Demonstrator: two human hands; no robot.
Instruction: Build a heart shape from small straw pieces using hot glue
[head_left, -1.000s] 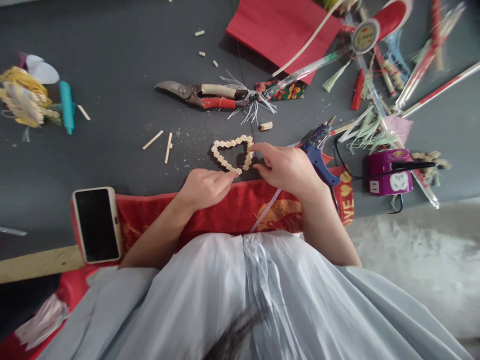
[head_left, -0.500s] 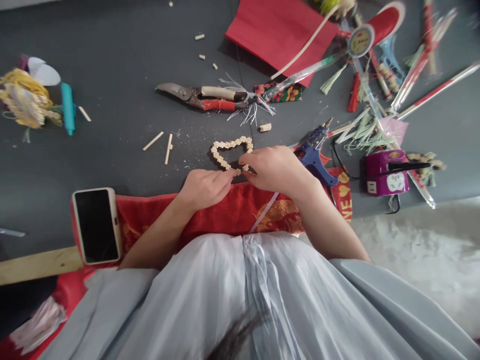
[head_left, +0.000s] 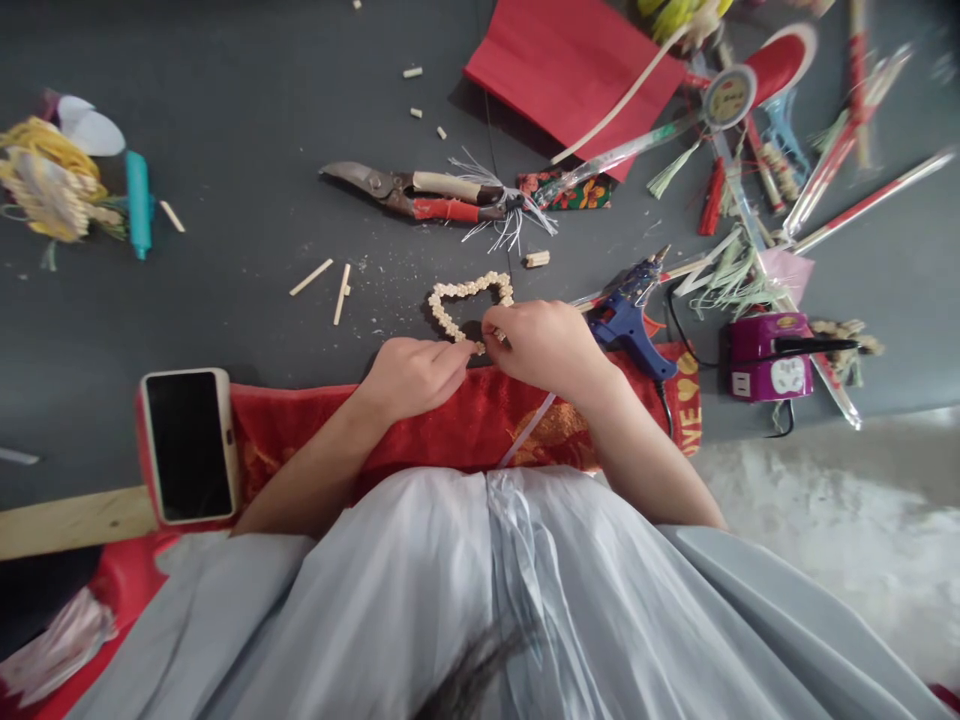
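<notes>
A cream heart-shaped wreath point(head_left: 470, 287), bumpy like braided straw, lies between my hands with its lower tip toward me. My left hand point(head_left: 420, 375) pinches it at the lower left, fingertips pressed together. Over its right side curls my right hand point(head_left: 551, 345), thumb and index finger closed at the wreath; the spot between them is mostly hidden. Just to the right of that hand rests a blue glue gun point(head_left: 634, 325), nozzle pointing up and away. Beneath my wrists runs a red patterned cloth point(head_left: 450, 425).
Pruning shears point(head_left: 427, 192) lie beyond the wreath, near short straw pieces point(head_left: 311, 277). A phone point(head_left: 189, 445) sits at left. Red paper point(head_left: 577, 75), a spool of red thread point(head_left: 757, 80) and tasselled sticks point(head_left: 870, 205) crowd the upper right. A purple power socket point(head_left: 769, 355) stands at right.
My right hand has shifted slightly, its thumb and index finger drawn closer together at the wreath. The left hand keeps its pinch. The whole view has moved a little.
</notes>
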